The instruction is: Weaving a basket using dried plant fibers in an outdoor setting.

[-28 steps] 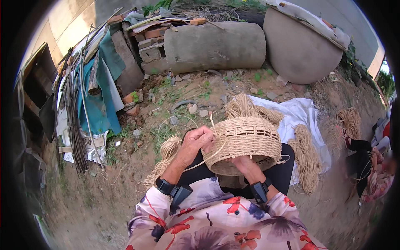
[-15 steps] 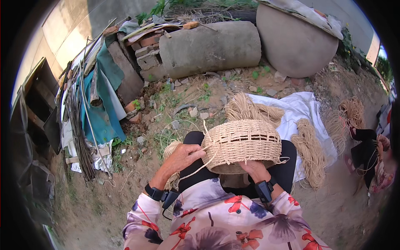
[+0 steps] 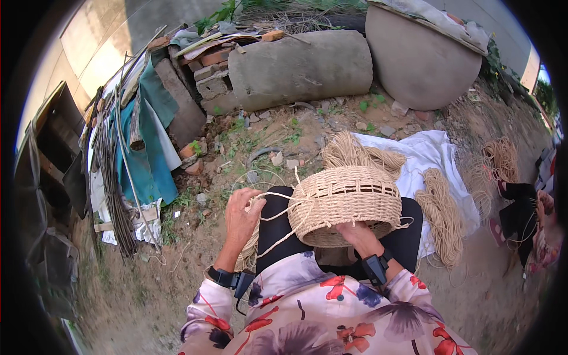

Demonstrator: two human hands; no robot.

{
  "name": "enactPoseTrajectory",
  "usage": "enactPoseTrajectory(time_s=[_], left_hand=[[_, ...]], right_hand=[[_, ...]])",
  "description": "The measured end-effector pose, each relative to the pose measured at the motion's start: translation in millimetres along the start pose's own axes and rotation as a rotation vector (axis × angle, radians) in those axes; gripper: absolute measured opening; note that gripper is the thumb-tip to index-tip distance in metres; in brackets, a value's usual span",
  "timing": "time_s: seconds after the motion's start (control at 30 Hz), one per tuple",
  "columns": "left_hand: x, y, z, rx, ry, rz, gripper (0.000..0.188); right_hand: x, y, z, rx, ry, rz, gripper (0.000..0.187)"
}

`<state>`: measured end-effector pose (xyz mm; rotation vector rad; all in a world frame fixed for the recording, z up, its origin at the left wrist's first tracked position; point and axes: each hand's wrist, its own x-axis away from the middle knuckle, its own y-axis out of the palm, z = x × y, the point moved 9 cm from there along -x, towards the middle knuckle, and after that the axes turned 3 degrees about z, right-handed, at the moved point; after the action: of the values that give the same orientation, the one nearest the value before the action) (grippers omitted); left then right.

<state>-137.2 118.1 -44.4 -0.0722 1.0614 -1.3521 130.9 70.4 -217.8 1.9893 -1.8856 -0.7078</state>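
A round basket point(image 3: 349, 204) woven from pale straw cord rests tilted over my lap, its opening toward me and a band of open gaps around its side. My right hand point(image 3: 358, 238) reaches into the opening and grips the lower rim; some fingers are hidden inside. To the left of the basket, my left hand point(image 3: 241, 214) pinches a cord point(image 3: 273, 194) that runs back to the weave. Loose cord ends stick out from the basket's left and right sides. Beside my left leg, partly covered by my forearm, lies a coil of cord point(image 3: 248, 251).
Cord bundles point(image 3: 442, 216) lie on and by a white sheet point(image 3: 423, 160) at the right. Further right, another person point(image 3: 526, 222) sits beside more cord point(image 3: 500, 158). Beyond are a concrete cylinder point(image 3: 302, 70), a large round vessel point(image 3: 420, 56), and sticks with a teal tarp point(image 3: 148, 145) at left.
My left hand has moved left and slightly up, away from the basket, drawing the cord out with it. My right hand stays at the basket's rim.
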Motion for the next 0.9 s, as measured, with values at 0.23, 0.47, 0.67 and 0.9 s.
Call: enactPoseTrajectory(time_s=[0.23,0.47,0.67,0.9], left_hand=[[-10.6,44.8,75.0,0.088,0.332,-0.24,0.011],[11.5,37.4,-22.4,0.052,-0.031,-0.208,0.02],[38.3,-13.6,-76.4,-0.709,0.071,-0.308,0.024],[-2.8,30.6,32.5,0.119,0.202,-0.23,0.024]], right_hand=[[3.3,36.6,11.3,-0.004,0.221,-0.135,0.02],[6.0,40.8,11.2,0.064,0.3,-0.176,0.022],[23.1,79.3,11.3,0.217,0.641,-0.503,0.03],[54.0,127.6,-83.5,0.262,0.595,-0.726,0.032]])
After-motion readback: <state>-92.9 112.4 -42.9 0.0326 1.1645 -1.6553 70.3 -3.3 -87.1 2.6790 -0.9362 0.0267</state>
